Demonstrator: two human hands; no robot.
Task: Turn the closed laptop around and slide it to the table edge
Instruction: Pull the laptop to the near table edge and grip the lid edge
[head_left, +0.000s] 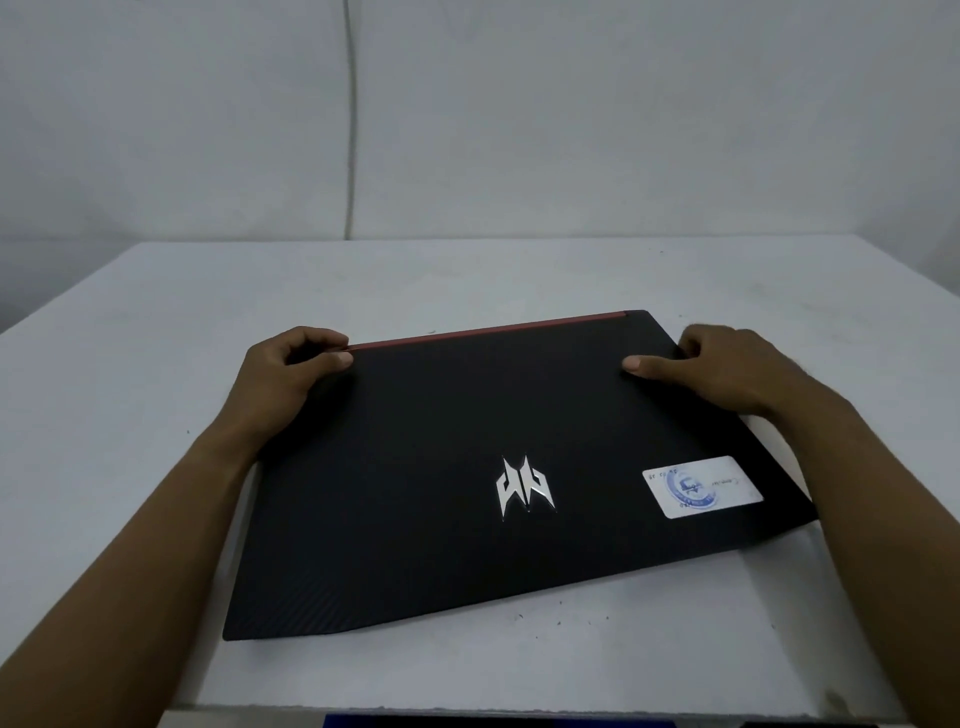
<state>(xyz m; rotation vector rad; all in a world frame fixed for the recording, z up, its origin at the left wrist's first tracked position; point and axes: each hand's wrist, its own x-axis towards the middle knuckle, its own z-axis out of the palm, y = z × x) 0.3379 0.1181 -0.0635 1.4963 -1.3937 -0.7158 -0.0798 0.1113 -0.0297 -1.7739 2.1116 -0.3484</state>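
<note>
A closed black laptop (441, 467) lies on the white table (130, 364), skewed so its right side sits farther back. Its lid carries a silver logo and a white sticker, and a red strip runs along its far edge. My left hand (291, 374) grips the far left corner, thumb on the lid and fingers curled over the edge. My right hand (727, 369) holds the far right corner, thumb pressed on the lid and fingers wrapped around the side. The near edge of the laptop lies a short way back from the table's front edge.
The table's front edge (519, 709) runs along the bottom of the view, with something blue below it. A plain white wall (571, 130) stands behind the table, with a thin cable hanging down it on the left.
</note>
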